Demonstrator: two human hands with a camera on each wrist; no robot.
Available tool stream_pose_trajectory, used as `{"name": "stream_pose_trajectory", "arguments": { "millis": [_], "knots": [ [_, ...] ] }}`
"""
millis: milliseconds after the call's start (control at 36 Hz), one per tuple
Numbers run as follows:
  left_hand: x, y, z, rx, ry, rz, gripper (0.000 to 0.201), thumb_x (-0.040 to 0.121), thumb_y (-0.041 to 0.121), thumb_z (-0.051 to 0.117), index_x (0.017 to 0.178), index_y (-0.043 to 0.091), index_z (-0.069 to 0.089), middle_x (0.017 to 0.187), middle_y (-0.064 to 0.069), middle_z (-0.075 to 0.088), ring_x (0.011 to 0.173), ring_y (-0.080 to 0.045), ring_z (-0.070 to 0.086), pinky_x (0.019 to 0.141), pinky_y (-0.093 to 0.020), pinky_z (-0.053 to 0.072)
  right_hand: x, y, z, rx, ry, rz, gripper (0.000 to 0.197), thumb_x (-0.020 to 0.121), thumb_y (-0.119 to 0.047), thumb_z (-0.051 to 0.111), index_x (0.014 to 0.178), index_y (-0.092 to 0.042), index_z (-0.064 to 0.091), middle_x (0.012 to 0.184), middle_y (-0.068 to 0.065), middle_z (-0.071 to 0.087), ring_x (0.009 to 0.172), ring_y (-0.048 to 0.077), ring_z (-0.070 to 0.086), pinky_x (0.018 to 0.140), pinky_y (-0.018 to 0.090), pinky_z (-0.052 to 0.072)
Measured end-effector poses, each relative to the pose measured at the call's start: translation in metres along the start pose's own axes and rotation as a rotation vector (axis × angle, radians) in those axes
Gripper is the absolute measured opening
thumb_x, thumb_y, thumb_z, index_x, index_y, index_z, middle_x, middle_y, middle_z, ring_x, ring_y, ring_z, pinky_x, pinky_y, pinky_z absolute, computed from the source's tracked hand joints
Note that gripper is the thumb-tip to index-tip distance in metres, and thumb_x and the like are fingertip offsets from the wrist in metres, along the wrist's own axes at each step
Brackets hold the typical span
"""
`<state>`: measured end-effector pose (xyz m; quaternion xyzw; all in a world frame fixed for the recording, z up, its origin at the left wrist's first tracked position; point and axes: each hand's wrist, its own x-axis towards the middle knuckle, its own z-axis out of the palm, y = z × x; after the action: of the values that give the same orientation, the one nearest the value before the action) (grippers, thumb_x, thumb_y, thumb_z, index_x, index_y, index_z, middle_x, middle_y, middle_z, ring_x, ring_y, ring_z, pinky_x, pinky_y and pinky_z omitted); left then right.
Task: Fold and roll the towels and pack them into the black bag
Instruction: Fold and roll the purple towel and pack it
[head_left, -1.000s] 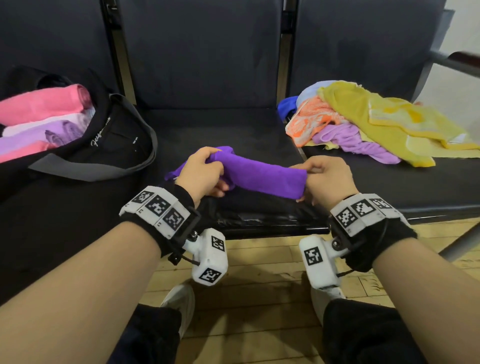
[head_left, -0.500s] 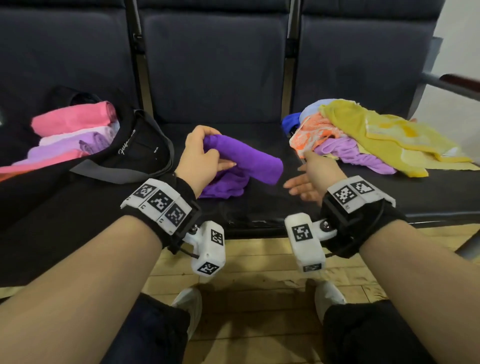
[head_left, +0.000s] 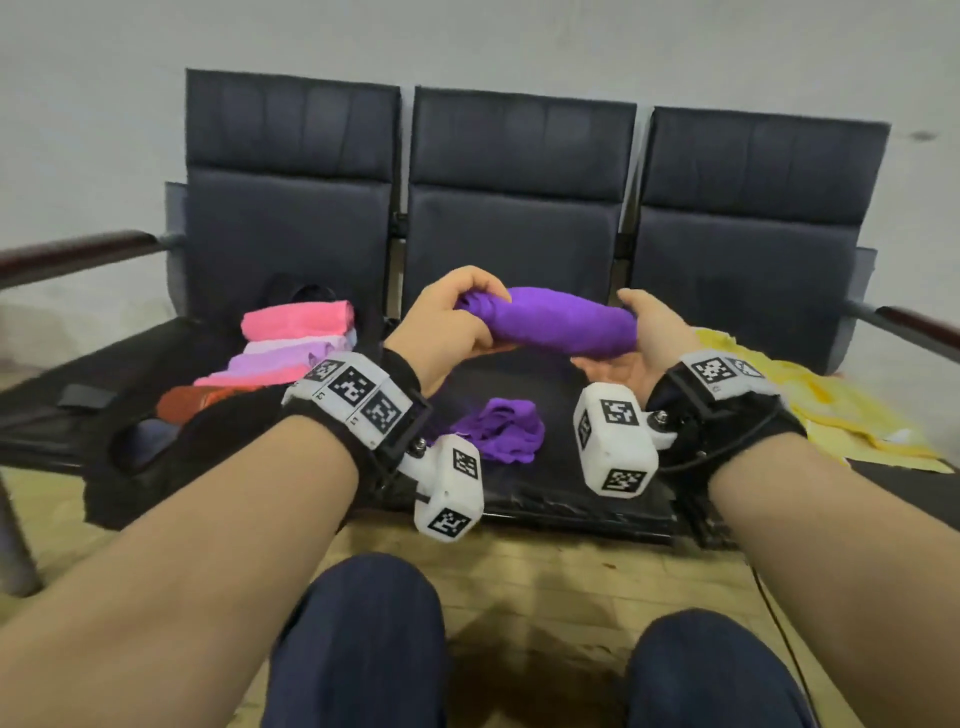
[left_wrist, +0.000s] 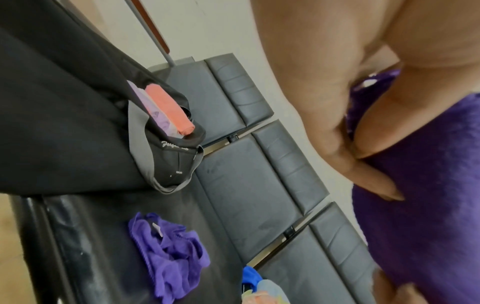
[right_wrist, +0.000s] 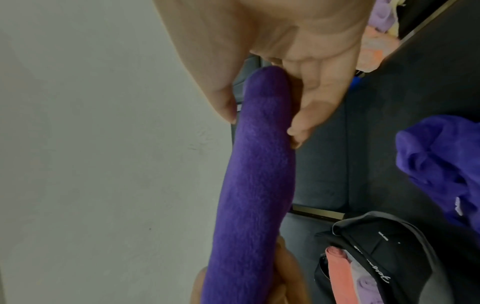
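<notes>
Where the bench (head_left: 566, 499) begins at our left, we note the black bag (head_left: 208, 436) lying open on the first seat, with rolled pink and lilac towels (head_left: 296, 338) packed inside it. Next, we record the left hand (head_left: 447, 327) with fingers curled round one end of the rolled purple towel (head_left: 566, 325), which is held level in the air above the middle seat. Beneath it, a crumpled purple cloth (head_left: 501, 428) lies on that seat. The right hand (head_left: 644, 338) cups the roll's other end, thumb on one side and fingers on the other. Furthest right, a yellow towel (head_left: 810, 405) lies spread on the third seat.
</notes>
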<state>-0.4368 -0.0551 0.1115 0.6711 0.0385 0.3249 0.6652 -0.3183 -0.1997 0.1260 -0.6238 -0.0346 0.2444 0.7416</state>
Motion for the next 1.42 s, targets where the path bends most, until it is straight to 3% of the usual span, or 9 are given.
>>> {"name": "stream_pose_trajectory", "arguments": {
  "millis": [139,278,444,583,806,917,1083,1250,1417],
  "knots": [
    [-0.007,0.03,-0.024,-0.006,0.012,0.029,0.051,0.063,-0.036,0.028,0.075,0.007,0.052,0.095,-0.007,0.05,0.086,-0.023,0.056,0.077,-0.048,0.059,-0.015,-0.019,0.026,-0.059,-0.032,-0.053,0.022,0.089,-0.03,0.065,0.095,-0.015,0.05,0.104,0.016,0.059,0.069,0.028,0.065,0.069,0.031,0.056],
    [0.007,0.047,-0.06,0.007,0.091,-0.029,0.038,0.039,-0.008,0.04,0.07,0.009,0.053,0.101,-0.015,0.045,0.088,-0.031,0.047,0.062,-0.035,0.056,-0.006,-0.029,0.064,-0.224,-0.03,-0.152,0.038,0.087,-0.027,0.066,0.118,-0.012,0.05,0.108,0.017,0.061,0.063,0.028,0.068,0.051,0.027,0.053],
    [0.024,0.046,-0.103,-0.021,0.205,-0.121,0.004,0.057,0.01,0.059,0.057,0.014,0.059,0.078,-0.005,0.05,0.078,-0.022,0.047,0.052,-0.022,0.046,0.014,-0.024,0.116,-0.341,-0.028,-0.19,0.034,0.082,-0.026,0.068,0.109,-0.009,0.055,0.098,0.014,0.063,0.066,0.028,0.068,0.063,0.029,0.05],
    [0.043,0.035,-0.155,0.074,0.265,-0.11,0.021,0.085,-0.003,0.057,0.072,0.013,0.057,0.077,-0.002,0.056,0.08,-0.018,0.053,0.06,-0.024,0.045,0.039,-0.014,0.162,-0.388,-0.073,-0.144,0.053,0.075,-0.032,0.072,0.12,-0.01,0.054,0.097,0.012,0.064,0.071,0.025,0.068,0.064,0.029,0.053],
    [0.061,0.017,-0.241,0.144,0.38,-0.19,0.023,0.082,-0.003,0.057,0.087,0.019,0.062,0.092,-0.002,0.057,0.079,-0.015,0.056,0.053,-0.024,0.049,0.075,0.013,0.237,-0.446,-0.242,-0.031,0.028,0.073,-0.023,0.071,0.097,-0.011,0.061,0.091,0.011,0.063,0.073,0.023,0.061,0.063,0.029,0.052],
    [0.065,0.009,-0.274,0.165,0.44,-0.244,0.029,0.057,0.011,0.057,0.083,0.02,0.065,0.099,-0.004,0.059,0.09,-0.019,0.054,0.063,-0.027,0.047,0.085,0.032,0.27,-0.51,-0.283,0.017,0.019,0.075,-0.024,0.07,0.084,-0.012,0.06,0.084,0.009,0.062,0.071,0.021,0.061,0.057,0.027,0.052],
    [0.069,-0.006,-0.312,0.173,0.476,-0.302,0.041,0.044,0.007,0.046,0.081,0.015,0.063,0.078,0.001,0.057,0.079,-0.015,0.051,0.064,-0.025,0.041,0.101,0.054,0.307,-0.546,-0.369,0.105,0.022,0.075,-0.023,0.072,0.087,-0.009,0.061,0.088,0.014,0.059,0.07,0.024,0.061,0.053,0.03,0.054],
    [0.09,-0.022,-0.34,0.291,0.537,-0.335,0.024,0.06,0.002,0.053,0.074,0.018,0.064,0.075,0.001,0.06,0.082,-0.018,0.053,0.062,-0.026,0.042,0.12,0.068,0.328,-0.5,-0.431,0.167,0.019,0.084,-0.011,0.07,0.097,-0.004,0.06,0.089,0.018,0.06,0.067,0.03,0.064,0.041,0.034,0.054],
    [0.126,-0.05,-0.361,0.423,0.534,-0.281,0.027,0.074,-0.003,0.055,0.079,0.022,0.062,0.08,-0.001,0.059,0.081,-0.017,0.054,0.068,-0.026,0.042,0.146,0.073,0.345,-0.51,-0.406,0.143,0.022,0.086,-0.004,0.068,0.103,0.004,0.058,0.085,0.02,0.063,0.074,0.03,0.065,0.055,0.043,0.058]
  ]
}}
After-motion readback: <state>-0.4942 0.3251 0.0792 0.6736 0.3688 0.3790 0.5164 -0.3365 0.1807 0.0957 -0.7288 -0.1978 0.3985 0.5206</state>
